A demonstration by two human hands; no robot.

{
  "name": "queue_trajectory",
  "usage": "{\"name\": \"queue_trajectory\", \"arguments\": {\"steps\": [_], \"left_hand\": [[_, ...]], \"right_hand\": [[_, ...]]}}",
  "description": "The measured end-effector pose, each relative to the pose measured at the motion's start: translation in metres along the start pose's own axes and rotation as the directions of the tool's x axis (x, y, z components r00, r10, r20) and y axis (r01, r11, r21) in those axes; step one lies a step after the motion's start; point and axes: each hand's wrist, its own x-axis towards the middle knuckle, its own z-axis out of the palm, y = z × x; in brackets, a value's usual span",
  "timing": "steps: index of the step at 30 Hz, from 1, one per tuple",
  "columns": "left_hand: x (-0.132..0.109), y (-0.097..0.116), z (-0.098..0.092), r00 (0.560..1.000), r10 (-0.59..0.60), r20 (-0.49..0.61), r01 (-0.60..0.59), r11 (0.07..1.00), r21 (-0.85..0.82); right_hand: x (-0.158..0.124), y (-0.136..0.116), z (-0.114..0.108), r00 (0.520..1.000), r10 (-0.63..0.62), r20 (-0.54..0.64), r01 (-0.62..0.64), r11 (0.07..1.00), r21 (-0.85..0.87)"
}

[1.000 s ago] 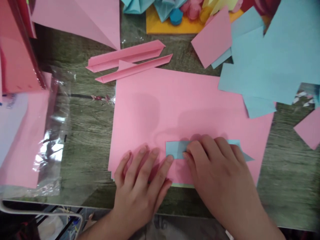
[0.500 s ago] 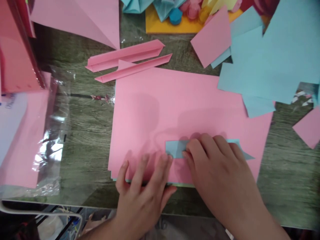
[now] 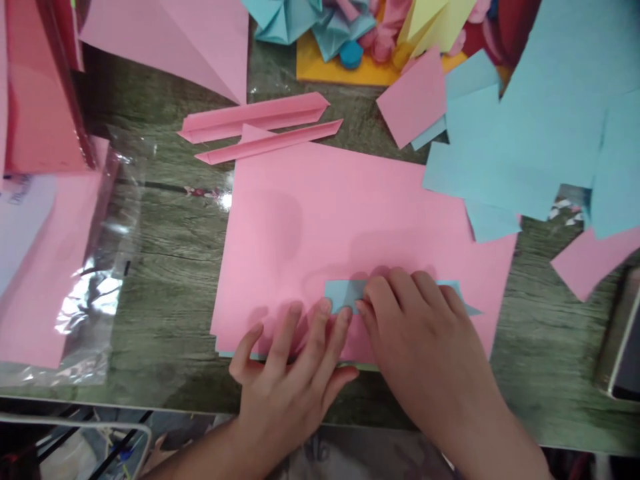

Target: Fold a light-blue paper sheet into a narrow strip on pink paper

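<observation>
A folded light-blue paper strip lies flat on a stack of pink paper sheets, with a pointed end sticking out at its right. Over the strip's middle, my right hand is closed, its thumb and curled fingers pressing on the paper and hiding part of it. My left hand rests at the stack's lower edge with its fingers spread; two fingertips reach the strip's lower left edge. Two folded pink paper strips lie at the stack's upper left corner.
Cut light-blue sheets and a pink paper piece overlap the upper right. Folded blue paper shapes sit at the back. A clear plastic bag with pink paper is at left. A dark-edged device sits at right.
My left fingers have shifted a little right, reaching the blue strip's lower edge. My right hand stays pressed on it. The view has turned slightly, bringing the device in at right.
</observation>
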Motion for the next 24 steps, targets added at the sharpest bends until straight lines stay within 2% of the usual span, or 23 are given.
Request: {"name": "queue_trajectory", "arguments": {"steps": [5, 10, 14, 18, 24], "left_hand": [[0.0, 0.005, 0.001, 1.0, -0.025, 0.013, 0.025, 1.0, 0.004], [0.006, 0.007, -0.005, 0.999, -0.032, 0.022, 0.032, 0.999, 0.017], [0.014, 0.009, -0.012, 0.998, -0.023, 0.053, 0.021, 0.999, 0.039], [0.017, 0.013, -0.015, 0.999, -0.01, 0.051, 0.006, 0.997, 0.077], [0.017, 0.017, -0.017, 0.998, -0.026, 0.062, 0.018, 0.993, 0.12]], "right_hand": [[-0.014, 0.024, 0.001, 0.994, 0.102, -0.05, -0.101, 0.995, 0.016], [-0.039, 0.062, 0.013, 0.974, 0.173, -0.144, -0.128, 0.952, 0.277], [-0.046, 0.073, 0.023, 0.955, 0.207, -0.211, -0.117, 0.92, 0.373], [-0.044, 0.073, 0.03, 0.941, 0.218, -0.258, -0.113, 0.923, 0.368], [-0.038, 0.07, 0.036, 0.934, 0.225, -0.276, -0.177, 0.966, 0.191]]}}
